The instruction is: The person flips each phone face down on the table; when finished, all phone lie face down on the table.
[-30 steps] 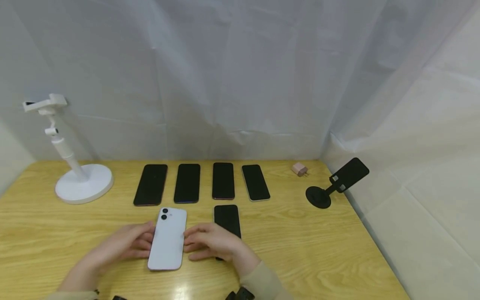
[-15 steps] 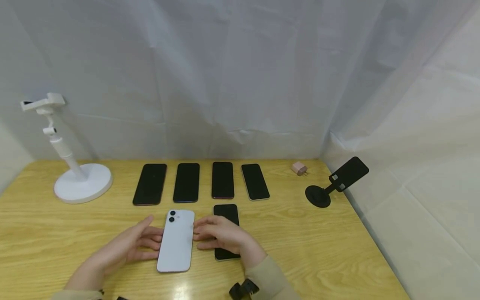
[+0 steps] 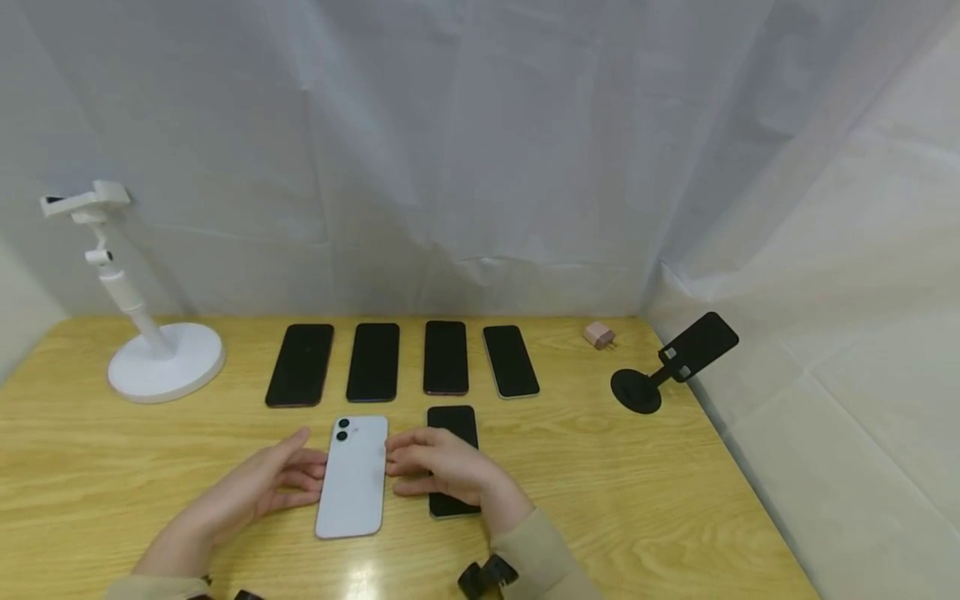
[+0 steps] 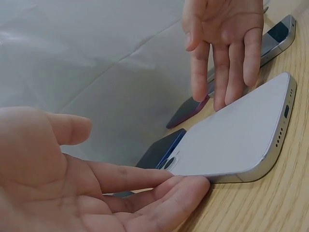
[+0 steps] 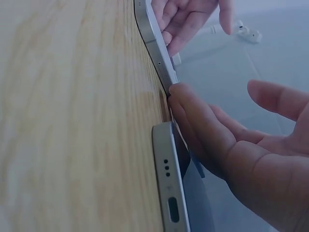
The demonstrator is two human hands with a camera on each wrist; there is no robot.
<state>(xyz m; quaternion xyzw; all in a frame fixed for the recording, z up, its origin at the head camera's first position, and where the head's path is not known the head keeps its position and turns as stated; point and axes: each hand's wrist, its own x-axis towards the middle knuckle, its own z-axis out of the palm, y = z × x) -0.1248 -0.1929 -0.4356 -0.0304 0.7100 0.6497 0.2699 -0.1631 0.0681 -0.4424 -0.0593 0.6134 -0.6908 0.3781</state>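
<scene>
A white smartphone [image 3: 352, 477] lies back-up on the table, its two camera lenses at the far end. My left hand [image 3: 272, 479] is at its left long edge; in the left wrist view the fairly straight fingertips [image 4: 195, 186] touch that side and the thumb stands away. My right hand [image 3: 442, 467] is at the opposite edge, its extended fingers touching the phone's side in the right wrist view. Under my right hand lies a black-screened smartphone [image 3: 455, 506], partly covered by it in the head view.
Behind lie a row of dark-screened smartphones [image 3: 377, 362]. A white phone stand [image 3: 161, 358] stands at the left. At the right are a pink charger plug [image 3: 599, 335] and a black phone stand [image 3: 637, 392]. Grey sheeting [image 3: 480, 167] hangs behind the wooden table [image 3: 637, 500].
Over the first half second, the white smartphone slid a little to the right, with both hands moving along at its sides. Since then the hands and phone have stayed almost still.
</scene>
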